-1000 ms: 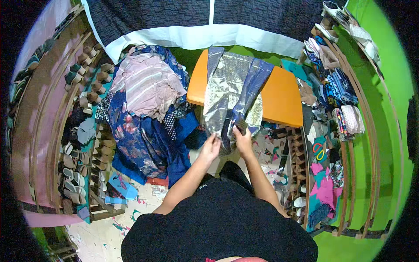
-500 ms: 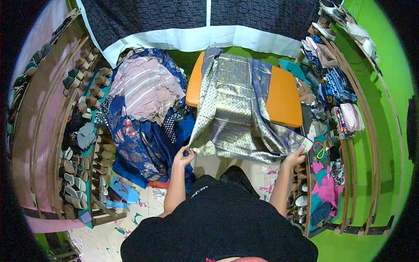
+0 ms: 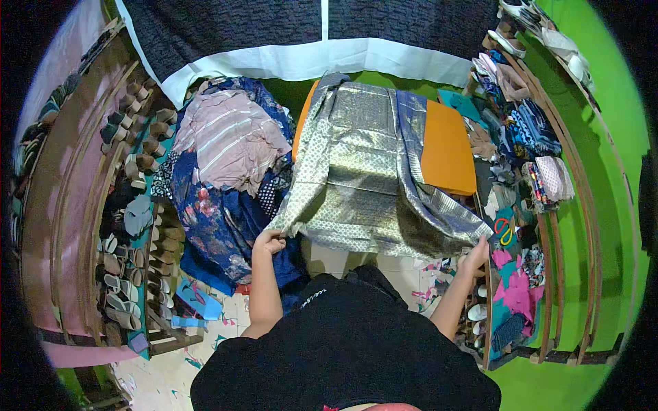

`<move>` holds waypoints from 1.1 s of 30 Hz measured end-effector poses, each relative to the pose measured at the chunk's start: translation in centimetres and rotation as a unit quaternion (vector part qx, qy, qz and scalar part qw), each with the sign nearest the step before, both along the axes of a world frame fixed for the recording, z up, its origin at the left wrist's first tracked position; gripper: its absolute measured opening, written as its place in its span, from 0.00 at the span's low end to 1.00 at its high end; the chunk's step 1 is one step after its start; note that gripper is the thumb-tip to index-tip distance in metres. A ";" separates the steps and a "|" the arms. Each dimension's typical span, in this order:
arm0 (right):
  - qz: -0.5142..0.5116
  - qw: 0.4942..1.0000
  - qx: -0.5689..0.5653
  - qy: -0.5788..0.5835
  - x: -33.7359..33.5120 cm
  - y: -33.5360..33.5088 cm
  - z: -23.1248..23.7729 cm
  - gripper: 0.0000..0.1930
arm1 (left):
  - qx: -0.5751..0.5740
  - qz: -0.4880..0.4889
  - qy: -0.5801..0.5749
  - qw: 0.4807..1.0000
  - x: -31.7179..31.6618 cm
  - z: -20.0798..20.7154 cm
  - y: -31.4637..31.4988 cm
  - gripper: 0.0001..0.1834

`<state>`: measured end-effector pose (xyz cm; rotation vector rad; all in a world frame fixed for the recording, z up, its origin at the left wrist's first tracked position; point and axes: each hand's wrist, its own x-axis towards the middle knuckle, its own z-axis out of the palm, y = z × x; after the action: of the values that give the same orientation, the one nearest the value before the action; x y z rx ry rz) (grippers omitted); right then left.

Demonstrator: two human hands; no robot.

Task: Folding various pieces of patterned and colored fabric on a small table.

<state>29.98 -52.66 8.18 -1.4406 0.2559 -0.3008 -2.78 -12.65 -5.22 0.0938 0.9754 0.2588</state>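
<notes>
A long cloth (image 3: 360, 164), patterned in shiny gold and dark blue, lies draped over an orange tabletop (image 3: 447, 151). Its near edge hangs in the air toward me, pulled wide between my hands. My left hand (image 3: 271, 241) grips the near left corner, fingers closed on the fabric. At the near right corner, my right hand (image 3: 474, 256) pinches the cloth close to the right shelf. Folds gather along the cloth's right side, where it slopes down to that hand.
Left of the table sits a heap of blue floral cloth (image 3: 205, 212) topped by a pink striped cloth (image 3: 229, 140). Shelves hold shoes (image 3: 123, 298) on the left; scissors (image 3: 505, 231), pink scraps (image 3: 521, 294) and folded fabrics (image 3: 531, 133) on the right. Scraps litter the tiled floor (image 3: 171, 370).
My left hand has moved left and my right hand slightly right, spreading the cloth's near edge wider. The cloth now covers more of the tabletop's left part.
</notes>
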 end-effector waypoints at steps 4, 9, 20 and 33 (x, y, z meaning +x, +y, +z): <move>0.157 0.974 0.162 -0.015 -0.6 3.7 2.6 0.09 | 0.126 0.024 0.059 0.990 -2.4 -6.8 1.9 0.05; 0.278 0.943 0.097 -0.157 -1.9 7.2 8.0 0.21 | 0.336 0.082 0.101 0.933 2.5 3.1 0.7 0.07; 0.620 0.695 -0.198 -0.306 -4.7 16.6 14.4 0.09 | 0.611 0.022 0.619 0.493 3.8 11.5 -2.0 0.23; 0.730 0.509 -0.063 -0.452 -5.9 31.1 15.2 0.08 | 0.670 0.181 0.196 0.693 11.3 19.8 -4.1 0.16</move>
<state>24.10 -21.56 23.35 -0.9799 -1.8491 0.3970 8.51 -16.70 14.59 1.3702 1.0319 1.3479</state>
